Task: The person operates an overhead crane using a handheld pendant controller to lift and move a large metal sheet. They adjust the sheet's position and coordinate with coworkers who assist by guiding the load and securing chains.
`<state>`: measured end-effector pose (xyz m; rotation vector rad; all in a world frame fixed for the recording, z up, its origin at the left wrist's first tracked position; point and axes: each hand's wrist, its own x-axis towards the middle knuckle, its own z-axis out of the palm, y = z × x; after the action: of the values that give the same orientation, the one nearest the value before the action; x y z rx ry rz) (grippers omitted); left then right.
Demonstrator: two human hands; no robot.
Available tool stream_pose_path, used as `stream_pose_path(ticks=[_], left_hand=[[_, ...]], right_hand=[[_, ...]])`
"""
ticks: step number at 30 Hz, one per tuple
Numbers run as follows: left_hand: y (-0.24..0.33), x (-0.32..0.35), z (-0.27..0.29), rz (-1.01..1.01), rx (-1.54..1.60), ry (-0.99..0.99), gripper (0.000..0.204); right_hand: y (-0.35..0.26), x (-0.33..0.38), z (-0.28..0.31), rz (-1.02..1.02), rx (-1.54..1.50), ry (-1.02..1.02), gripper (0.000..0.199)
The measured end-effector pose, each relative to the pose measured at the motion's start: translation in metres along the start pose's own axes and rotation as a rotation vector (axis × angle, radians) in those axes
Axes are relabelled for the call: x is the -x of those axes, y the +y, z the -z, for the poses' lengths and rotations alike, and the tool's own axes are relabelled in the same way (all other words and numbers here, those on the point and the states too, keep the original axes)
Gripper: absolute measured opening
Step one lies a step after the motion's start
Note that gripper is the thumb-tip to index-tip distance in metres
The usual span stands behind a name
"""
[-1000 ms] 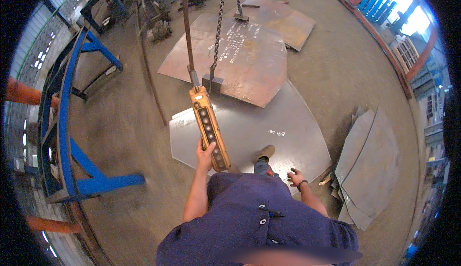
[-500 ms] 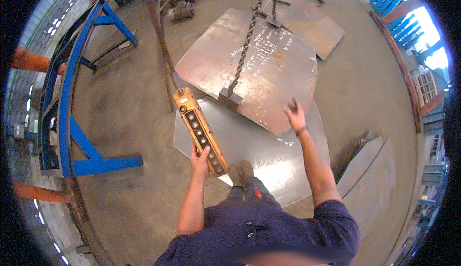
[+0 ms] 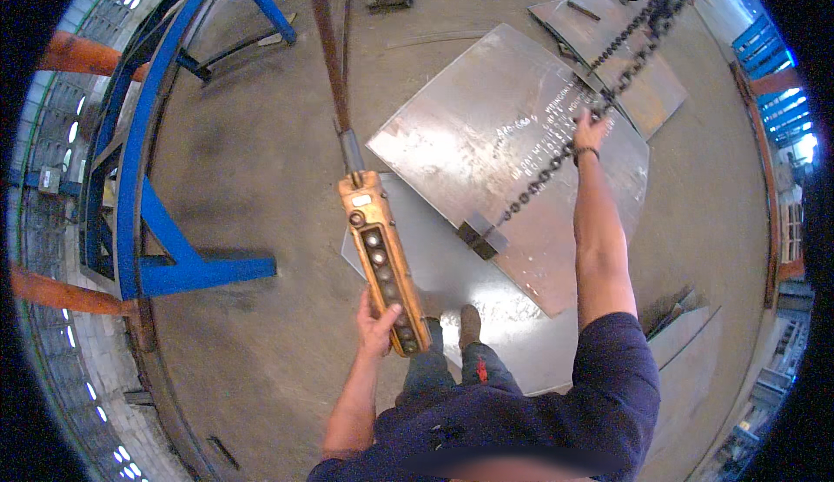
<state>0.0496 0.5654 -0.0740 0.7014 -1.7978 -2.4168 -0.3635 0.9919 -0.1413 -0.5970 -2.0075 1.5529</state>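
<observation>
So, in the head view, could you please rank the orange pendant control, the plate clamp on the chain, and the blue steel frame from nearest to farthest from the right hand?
1. The plate clamp, below and left of the right hand, on the plate's edge.
2. The orange pendant control, farther left, held in the left hand.
3. The blue steel frame, at the far left.

Two hands show: the left hand (image 3: 375,325) low at centre, the right hand (image 3: 591,130) at upper right. One yellow control pendant (image 3: 383,260), one chain (image 3: 599,104), one plate clamp (image 3: 480,237), one blue steel frame (image 3: 148,160) at left. Steel plates (image 3: 486,134): perhaps five, since the edge ones blur.
</observation>
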Motion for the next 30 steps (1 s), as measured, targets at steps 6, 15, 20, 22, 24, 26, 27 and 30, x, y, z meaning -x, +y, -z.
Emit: stream_pose_path(ticks=[6, 15, 20, 22, 24, 26, 27, 30], left_hand=[[0.043, -0.076, 0.009, -0.017, -0.017, -0.245, 0.076], [0.062, -0.178, 0.012, 0.098, -0.208, -0.516, 0.084], [0.090, -0.202, -0.012, 0.204, -0.257, -0.552, 0.084], [0.107, -0.201, -0.021, 0.171, -0.328, -0.547, 0.084], [0.119, -0.200, -0.029, 0.092, -0.380, -0.526, 0.084], [0.123, -0.204, -0.030, 0.140, -0.511, -0.542, 0.083], [0.121, -0.203, -0.028, 0.170, -0.574, -0.537, 0.083], [0.105, -0.205, -0.024, 0.149, -0.428, -0.509, 0.084]], right_hand=[[-0.009, -0.024, 0.036, 0.094, 0.342, 0.209, 0.045], [-0.025, -0.064, 0.029, 0.050, 0.227, 0.347, 0.015], [-0.040, -0.016, 0.025, -0.074, -0.020, 0.232, 0.010], [-0.046, -0.002, 0.026, -0.091, -0.046, 0.200, 0.008], [-0.048, 0.004, 0.027, -0.102, -0.064, 0.260, 0.008], [-0.045, 0.003, 0.027, -0.137, -0.015, 0.257, 0.008], [-0.043, 0.002, 0.027, -0.112, -0.012, 0.227, 0.008], [-0.040, -0.007, 0.024, -0.139, 0.018, 0.226, 0.010]])
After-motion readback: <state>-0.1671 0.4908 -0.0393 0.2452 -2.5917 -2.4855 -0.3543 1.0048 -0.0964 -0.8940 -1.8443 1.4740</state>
